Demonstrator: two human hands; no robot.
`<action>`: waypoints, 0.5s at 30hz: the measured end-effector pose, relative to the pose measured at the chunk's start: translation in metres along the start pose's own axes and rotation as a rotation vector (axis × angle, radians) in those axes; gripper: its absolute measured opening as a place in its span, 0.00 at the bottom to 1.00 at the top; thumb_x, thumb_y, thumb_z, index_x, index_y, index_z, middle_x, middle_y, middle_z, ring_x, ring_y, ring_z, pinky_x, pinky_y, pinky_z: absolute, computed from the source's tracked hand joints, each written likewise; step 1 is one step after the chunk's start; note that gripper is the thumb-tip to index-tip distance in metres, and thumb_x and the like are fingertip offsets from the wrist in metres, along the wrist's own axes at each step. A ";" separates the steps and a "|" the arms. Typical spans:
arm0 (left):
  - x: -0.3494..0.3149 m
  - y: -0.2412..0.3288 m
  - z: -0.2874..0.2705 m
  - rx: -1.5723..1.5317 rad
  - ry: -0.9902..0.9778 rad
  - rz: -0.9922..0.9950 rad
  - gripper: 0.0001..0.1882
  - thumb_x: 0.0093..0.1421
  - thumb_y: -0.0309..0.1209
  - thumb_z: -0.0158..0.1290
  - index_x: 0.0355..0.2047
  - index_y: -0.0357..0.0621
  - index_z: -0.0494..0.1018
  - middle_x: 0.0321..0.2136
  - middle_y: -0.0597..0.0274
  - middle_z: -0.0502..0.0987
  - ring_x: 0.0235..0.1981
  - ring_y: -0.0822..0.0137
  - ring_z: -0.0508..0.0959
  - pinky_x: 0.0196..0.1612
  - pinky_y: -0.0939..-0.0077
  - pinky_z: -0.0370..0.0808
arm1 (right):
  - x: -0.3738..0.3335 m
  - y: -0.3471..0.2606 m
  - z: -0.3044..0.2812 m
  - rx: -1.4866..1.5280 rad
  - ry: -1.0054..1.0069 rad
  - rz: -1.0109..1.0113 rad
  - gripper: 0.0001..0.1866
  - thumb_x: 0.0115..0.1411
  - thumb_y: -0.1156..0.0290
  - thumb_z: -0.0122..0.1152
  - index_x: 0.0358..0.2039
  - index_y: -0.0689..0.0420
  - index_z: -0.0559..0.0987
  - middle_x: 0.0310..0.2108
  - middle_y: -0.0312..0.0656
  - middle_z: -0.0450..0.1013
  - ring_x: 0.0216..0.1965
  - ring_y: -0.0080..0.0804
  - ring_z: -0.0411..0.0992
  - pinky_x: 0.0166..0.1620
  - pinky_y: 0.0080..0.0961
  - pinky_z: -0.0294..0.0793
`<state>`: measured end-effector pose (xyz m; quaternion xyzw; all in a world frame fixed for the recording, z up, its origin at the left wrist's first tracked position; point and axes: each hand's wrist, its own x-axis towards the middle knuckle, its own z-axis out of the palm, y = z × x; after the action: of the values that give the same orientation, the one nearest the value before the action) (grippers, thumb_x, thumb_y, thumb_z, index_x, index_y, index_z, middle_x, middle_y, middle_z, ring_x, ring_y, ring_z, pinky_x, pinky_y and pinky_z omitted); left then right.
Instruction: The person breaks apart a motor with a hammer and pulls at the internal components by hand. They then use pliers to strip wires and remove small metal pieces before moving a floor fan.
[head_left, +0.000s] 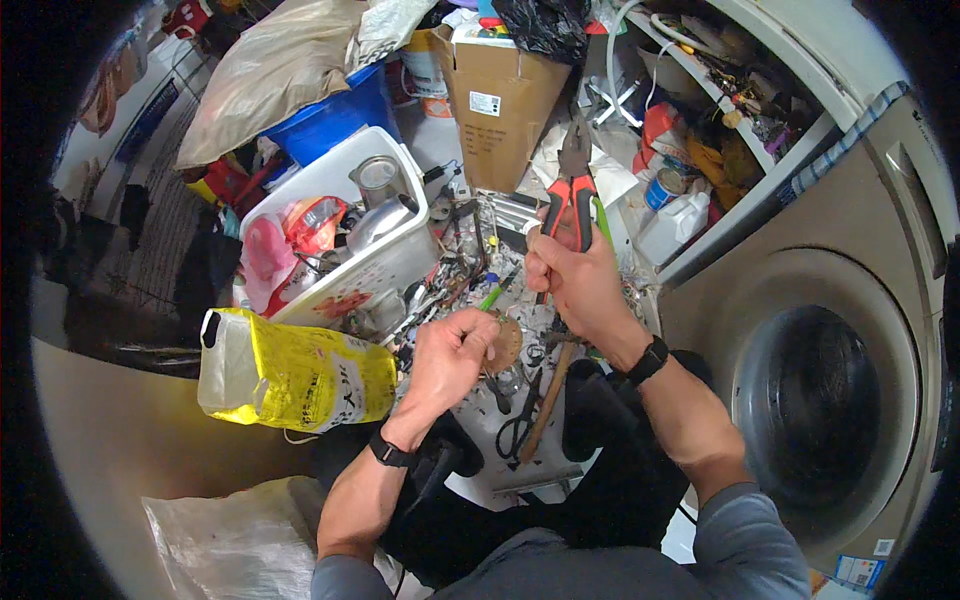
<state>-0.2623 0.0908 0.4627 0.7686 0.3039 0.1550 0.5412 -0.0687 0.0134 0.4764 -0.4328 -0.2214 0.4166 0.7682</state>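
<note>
My right hand [580, 280] is closed around a pair of pliers [574, 190] with red and black handles. The jaws point away from me, over the littered floor. Something green shows beside the grip, but what it belongs to is hidden. To the left, my left hand [452, 352] is closed in a pinch, and I cannot make out what its fingers hold. A round brown disc [508, 345] appears right at those fingertips. Just beyond them is a green-handled tool [492, 297]; whether the hand touches it, I cannot tell.
Small metal parts and tools cover the floor, with scissors [515, 432] and a wooden handle [548, 405] near my knees. A white tub [335, 280] of cans and a yellow bag [300, 375] stand left. A cardboard box [500, 120] is ahead; a washing machine [700, 290] is right.
</note>
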 end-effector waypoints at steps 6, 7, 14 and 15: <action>0.006 0.000 0.003 -0.057 -0.028 -0.031 0.09 0.69 0.30 0.54 0.30 0.42 0.77 0.19 0.71 0.76 0.21 0.78 0.72 0.27 0.77 0.69 | -0.004 -0.005 -0.004 0.041 0.011 0.020 0.14 0.66 0.81 0.59 0.50 0.57 0.70 0.31 0.35 0.70 0.26 0.23 0.68 0.28 0.24 0.67; 0.008 -0.003 0.005 -0.137 -0.041 -0.051 0.10 0.69 0.30 0.54 0.30 0.40 0.78 0.20 0.70 0.77 0.22 0.78 0.73 0.27 0.77 0.69 | -0.003 -0.004 0.002 -0.059 0.043 0.028 0.14 0.66 0.80 0.59 0.50 0.57 0.70 0.30 0.35 0.70 0.26 0.23 0.68 0.28 0.23 0.68; 0.019 -0.011 -0.006 -0.252 0.004 -0.162 0.10 0.69 0.30 0.54 0.30 0.41 0.78 0.19 0.71 0.75 0.20 0.78 0.71 0.24 0.78 0.66 | 0.003 -0.007 0.004 -0.038 0.043 -0.035 0.12 0.66 0.79 0.60 0.49 0.58 0.71 0.30 0.34 0.70 0.25 0.22 0.68 0.27 0.23 0.68; 0.017 -0.006 -0.005 -0.273 0.002 -0.163 0.10 0.69 0.30 0.54 0.30 0.41 0.78 0.19 0.71 0.75 0.20 0.78 0.70 0.24 0.78 0.64 | 0.004 -0.014 0.000 0.007 0.006 -0.037 0.13 0.67 0.80 0.58 0.50 0.58 0.70 0.30 0.34 0.70 0.26 0.22 0.68 0.27 0.22 0.67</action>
<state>-0.2540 0.1067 0.4579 0.6606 0.3420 0.1513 0.6510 -0.0599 0.0124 0.4883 -0.4270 -0.2255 0.4020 0.7779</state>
